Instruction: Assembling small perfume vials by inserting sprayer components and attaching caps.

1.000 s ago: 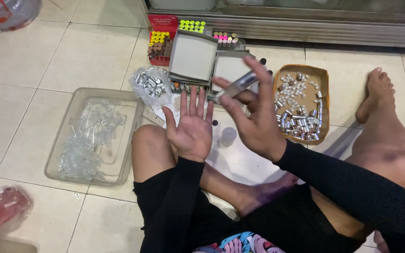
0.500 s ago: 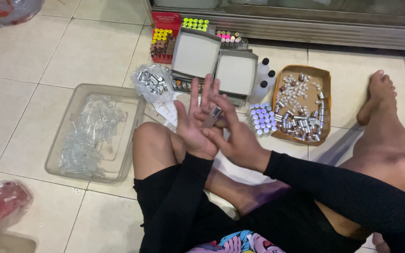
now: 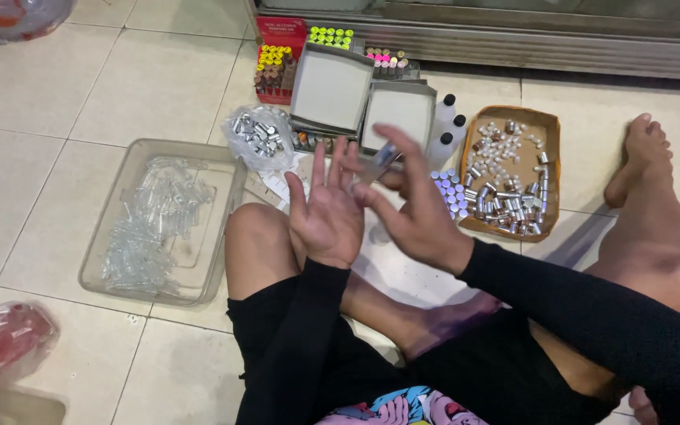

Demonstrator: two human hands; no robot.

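While the left hand (image 3: 328,206) lies open, palm up, empty, right hand (image 3: 415,208) pinches a small vial (image 3: 384,156), brown cardboard tray (image 3: 548,130) just right, clear plastic bin (image 3: 222,236) left, two white boxes (image 3: 332,88) beyond.

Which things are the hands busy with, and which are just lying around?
In use:
left hand, open palm
right hand, pinching a small blurred tube

Lying about:
clear tray of tubes
bag of silver caps
cardboard tray of caps
two white boxes
red bag
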